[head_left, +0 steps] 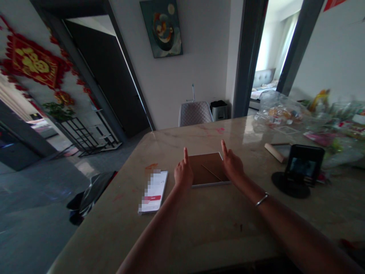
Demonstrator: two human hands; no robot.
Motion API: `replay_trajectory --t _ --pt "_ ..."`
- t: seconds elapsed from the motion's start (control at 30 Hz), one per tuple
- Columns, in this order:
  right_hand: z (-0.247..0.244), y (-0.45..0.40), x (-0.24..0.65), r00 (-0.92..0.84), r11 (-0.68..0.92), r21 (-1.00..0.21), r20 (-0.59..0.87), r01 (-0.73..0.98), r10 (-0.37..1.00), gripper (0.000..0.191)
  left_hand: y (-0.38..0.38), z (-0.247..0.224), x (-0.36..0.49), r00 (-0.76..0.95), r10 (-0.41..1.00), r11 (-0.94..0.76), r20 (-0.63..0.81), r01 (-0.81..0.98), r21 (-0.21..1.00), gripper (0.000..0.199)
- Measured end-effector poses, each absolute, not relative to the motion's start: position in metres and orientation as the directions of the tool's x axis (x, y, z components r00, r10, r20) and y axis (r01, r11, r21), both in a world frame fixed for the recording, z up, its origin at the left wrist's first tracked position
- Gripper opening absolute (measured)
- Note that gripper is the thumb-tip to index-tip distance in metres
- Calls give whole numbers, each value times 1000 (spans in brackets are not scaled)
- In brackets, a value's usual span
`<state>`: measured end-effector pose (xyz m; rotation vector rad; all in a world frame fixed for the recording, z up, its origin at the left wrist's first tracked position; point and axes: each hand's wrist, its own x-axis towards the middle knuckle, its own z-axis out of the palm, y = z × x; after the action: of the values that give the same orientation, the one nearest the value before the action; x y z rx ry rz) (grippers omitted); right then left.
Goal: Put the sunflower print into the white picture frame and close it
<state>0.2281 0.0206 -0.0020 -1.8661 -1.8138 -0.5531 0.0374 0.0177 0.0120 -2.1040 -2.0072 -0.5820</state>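
A flat brown board (203, 173) with a pale rim lies on the marble table, and a thin stick (211, 172) rests slantwise on it. Beside the board's left edge is my left hand (183, 174), its index finger pointing up and its other fingers curled closed. My right hand (233, 164) is at the right edge in the same pose, closed except for the raised index finger. Nothing shows inside either hand. Left of my left hand lies a white sheet or booklet (155, 192), partly pixelated.
On the table (208, 224), a phone-like device (303, 165) stands on a round black base at right. Behind it are a wooden roller (275, 153) and clear plastic bags (281, 108). A quilted chair (195, 113) stands beyond the far edge. The table's left edge slopes towards the floor.
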Motion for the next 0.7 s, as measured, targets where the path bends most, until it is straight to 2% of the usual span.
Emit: replay_trajectory --t 0.1,0.2,0.37,0.43,0.53,0.6,0.7 --pt "5 19 229 34 50 -122 603 991 797 70 13 19 38 -4 914 -78 406 980 185 69" --pt "6 18 228 36 134 -230 612 964 790 67 10 23 37 -27 920 -95 390 952 290 72" --pt "-15 20 221 14 185 -392 453 901 892 65 17 11 34 -85 989 2 123 832 555 72" --pt "-23 21 217 7 190 -475 381 859 925 68 21 5 31 -98 994 31 49 685 728 62" --pt "-26 22 213 18 185 -580 326 793 945 72 23 2 29 -54 997 63 -49 296 953 31" --pt "-24 24 212 46 169 -642 304 748 951 74 21 4 28 -16 997 77 -76 31 997 16" --pt "-18 25 212 69 151 -721 266 676 961 74 17 11 30 -75 991 88 -109 -239 967 15"
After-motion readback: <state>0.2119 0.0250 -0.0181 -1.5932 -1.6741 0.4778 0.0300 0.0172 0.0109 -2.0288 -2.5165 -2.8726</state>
